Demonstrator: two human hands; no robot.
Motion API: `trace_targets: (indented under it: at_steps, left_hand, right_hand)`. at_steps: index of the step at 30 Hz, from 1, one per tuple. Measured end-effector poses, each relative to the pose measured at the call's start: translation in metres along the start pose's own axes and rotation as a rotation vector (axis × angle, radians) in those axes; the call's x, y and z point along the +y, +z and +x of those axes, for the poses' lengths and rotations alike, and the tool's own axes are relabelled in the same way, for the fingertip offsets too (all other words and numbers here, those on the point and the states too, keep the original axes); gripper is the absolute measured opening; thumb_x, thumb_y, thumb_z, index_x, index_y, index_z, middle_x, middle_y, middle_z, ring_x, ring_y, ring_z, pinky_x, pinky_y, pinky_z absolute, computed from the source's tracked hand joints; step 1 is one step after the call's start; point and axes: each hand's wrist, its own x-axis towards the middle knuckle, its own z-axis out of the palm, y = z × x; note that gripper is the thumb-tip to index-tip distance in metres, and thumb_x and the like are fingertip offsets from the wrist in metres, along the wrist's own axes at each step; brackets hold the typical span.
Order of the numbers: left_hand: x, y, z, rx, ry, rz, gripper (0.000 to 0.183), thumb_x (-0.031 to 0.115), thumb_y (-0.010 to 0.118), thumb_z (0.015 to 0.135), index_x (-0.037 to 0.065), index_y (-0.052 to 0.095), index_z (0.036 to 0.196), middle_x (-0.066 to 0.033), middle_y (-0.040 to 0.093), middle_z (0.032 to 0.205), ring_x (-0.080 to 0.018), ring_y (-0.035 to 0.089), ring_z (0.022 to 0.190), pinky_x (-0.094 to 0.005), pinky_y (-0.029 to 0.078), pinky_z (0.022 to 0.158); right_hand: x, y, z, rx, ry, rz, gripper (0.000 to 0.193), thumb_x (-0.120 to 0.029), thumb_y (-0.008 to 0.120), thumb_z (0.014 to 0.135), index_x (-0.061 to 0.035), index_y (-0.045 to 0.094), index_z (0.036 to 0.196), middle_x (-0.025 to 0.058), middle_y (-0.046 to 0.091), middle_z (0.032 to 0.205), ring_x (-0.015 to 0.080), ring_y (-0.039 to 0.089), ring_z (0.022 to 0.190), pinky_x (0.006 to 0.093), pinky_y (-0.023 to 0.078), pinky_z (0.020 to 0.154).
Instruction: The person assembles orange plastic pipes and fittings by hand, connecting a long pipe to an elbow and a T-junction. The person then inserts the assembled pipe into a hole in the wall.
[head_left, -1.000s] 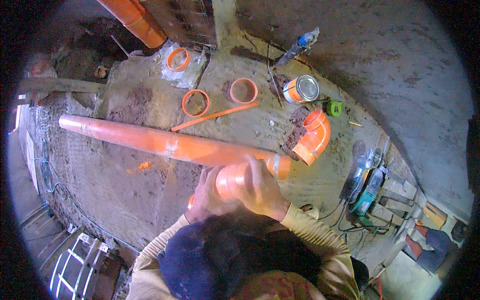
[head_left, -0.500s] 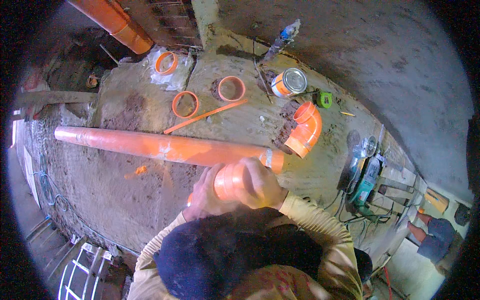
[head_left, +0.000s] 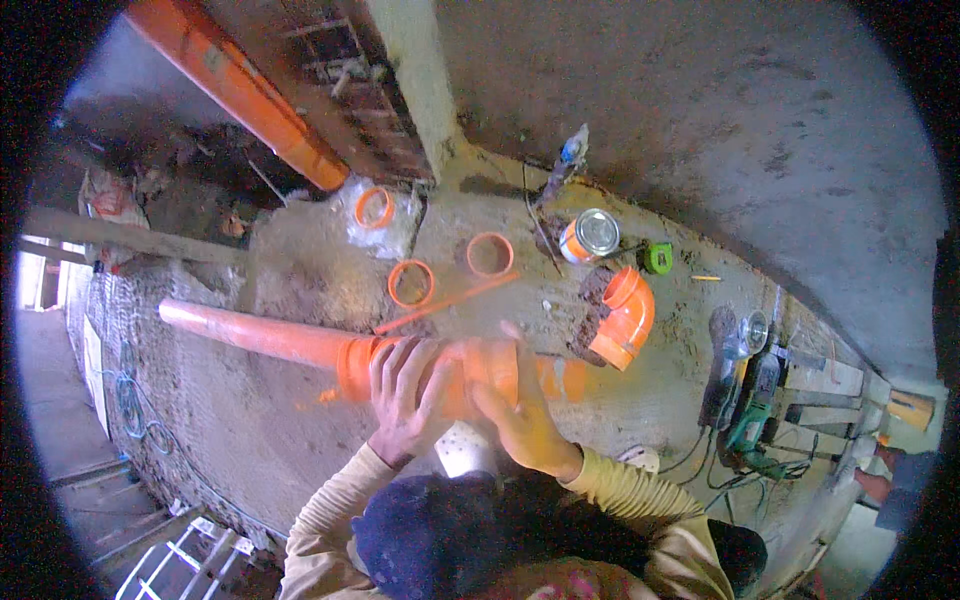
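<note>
Both my hands hold an orange socketed pipe fitting (head_left: 490,368), which lies in front of a long orange pipe (head_left: 255,335). My left hand (head_left: 408,392) lays its fingers over the fitting's left part. At the other end, my right hand (head_left: 530,425) has its fingers curved round the collar, slightly blurred. How the fitting's branch is shaped stays hidden under my hands. Beyond the pipe lie an orange strip (head_left: 450,301) and three orange rings, the nearest ring (head_left: 392,288) just left of it. An orange elbow (head_left: 628,325) rests to the right.
A tin (head_left: 597,232), a green tape measure (head_left: 658,258) and a pencil (head_left: 706,278) lie along the far wall. On the right are green power tools (head_left: 752,420) with cables. A co-worker's leg (head_left: 875,485) shows far right. A white rack (head_left: 180,560) stands lower left.
The fitting has turned in my hands from end-on to lying sideways along the pipe. My left hand now spreads over its top. My view has shifted, so the scene sits lower and further right.
</note>
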Motion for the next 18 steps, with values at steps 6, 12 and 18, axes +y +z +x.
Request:
trace_targets:
  at_steps: [6,12,18]
  left_hand:
    - [-0.025,0.009,0.015,0.184,-0.066,-0.345,0.080,0.030,0.084,0.079,0.012,0.046,0.147,-0.0188,0.049,0.148,-0.0414,0.047,0.138,-0.0579,0.040,0.111]
    - [-0.018,0.011,0.017,-0.082,-0.933,-1.545,0.081,0.049,0.068,0.096,0.002,0.037,0.153,-0.0202,0.052,0.148,-0.0356,0.052,0.135,-0.0514,0.045,0.112]
    - [0.016,0.009,0.058,0.321,-1.335,-1.984,0.048,0.030,0.067,0.095,0.004,0.054,0.133,-0.0122,0.065,0.124,-0.0248,0.065,0.113,-0.0432,0.052,0.101]
  right_hand:
    - [-0.007,-0.013,0.024,0.153,-0.228,-0.001,0.060,-0.033,0.075,0.091,-0.0006,0.050,0.135,0.0211,0.055,0.132,0.0422,0.050,0.124,0.0531,0.040,0.111]
    - [0.026,-0.042,0.019,0.125,-0.698,-0.362,0.081,-0.048,0.083,0.082,0.0012,0.049,0.137,0.0241,0.057,0.130,0.0446,0.053,0.124,0.0523,0.046,0.107]
    - [0.029,-0.021,0.016,0.104,-0.485,-0.122,0.080,-0.036,0.077,0.091,0.0005,0.036,0.149,0.0276,0.043,0.146,0.0421,0.045,0.136,0.0495,0.040,0.112]
